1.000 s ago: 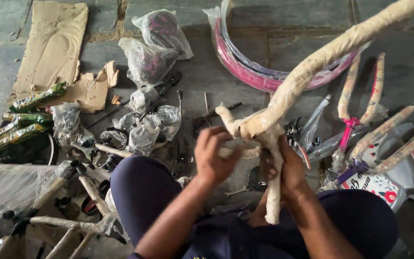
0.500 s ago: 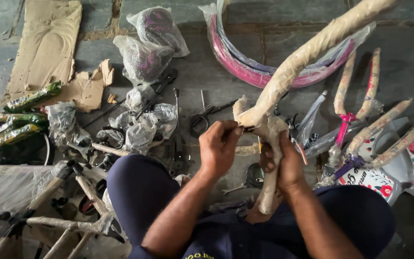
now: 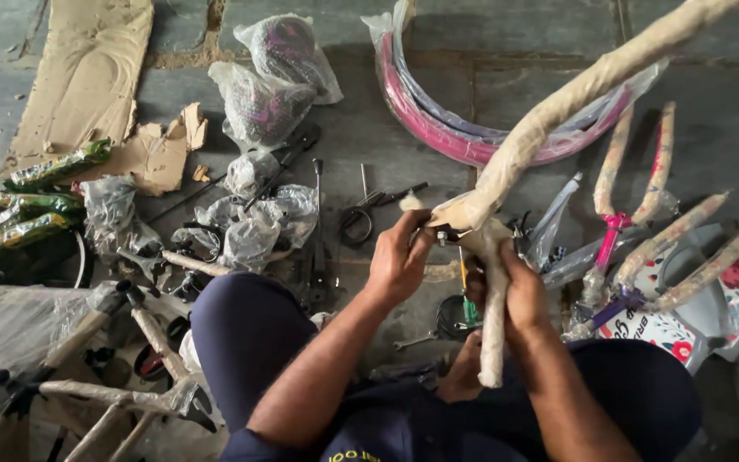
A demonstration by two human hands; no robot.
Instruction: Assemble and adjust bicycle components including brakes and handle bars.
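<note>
Hands on a paper-wrapped bicycle frame (image 3: 506, 171)
Left hand (image 3: 397, 261) fingers pinch its junction at centre frame; right hand (image 3: 525, 291) fingers wrap its lower tube.

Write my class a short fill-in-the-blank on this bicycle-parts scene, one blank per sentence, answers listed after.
1. Both hands, left hand and right hand, hold a bicycle frame wrapped in ____.
2. The wheel rims in clear plastic are coloured ____.
3. The flat sheet of cardboard lies on the ____.

Missing words: paper; pink; floor
</note>
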